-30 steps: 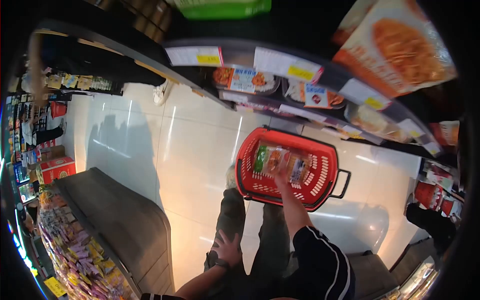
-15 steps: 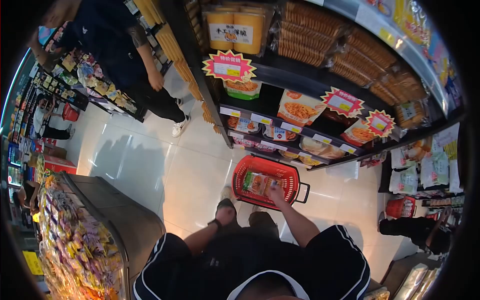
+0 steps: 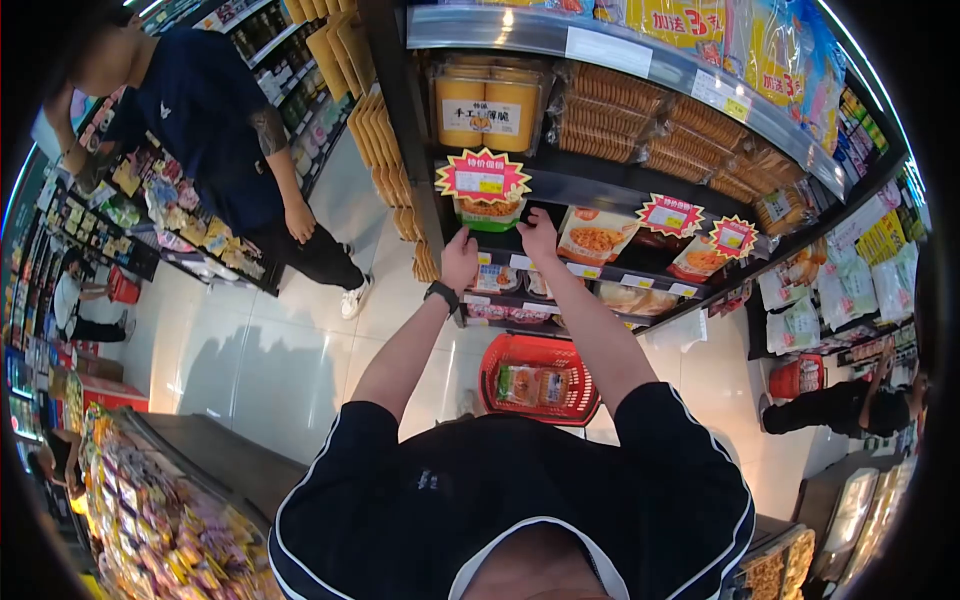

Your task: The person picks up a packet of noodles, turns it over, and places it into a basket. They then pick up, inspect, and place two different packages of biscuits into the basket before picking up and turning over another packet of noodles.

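Note:
A green-and-white snack bag [image 3: 490, 216] stands on the shelf behind a starburst price sign [image 3: 484, 177]. My left hand [image 3: 460, 261], a dark watch on its wrist, is by the bag's lower left corner with its fingers loosely bent. At the bag's right edge is my right hand [image 3: 538, 236], its fingers bent and apart. Right of that hand stands an orange-and-white snack bag [image 3: 592, 238]. On the floor below my arms, the red shopping basket [image 3: 497, 350] contains several packaged foods [image 3: 535, 385].
Wrapped stacks of biscuits [image 3: 607, 112] and a yellow box pack [image 3: 487, 108] fill the shelf above. A person in dark clothes [image 3: 215, 120] stands on the left. A bin of wrapped snacks [image 3: 165, 520] is at lower left. Another person [image 3: 835, 405] is on the right.
My right hand has left the basket, and both hands have risen forward to the green-and-white bag on the shelf. The packaged foods remain in the basket. The view has shifted.

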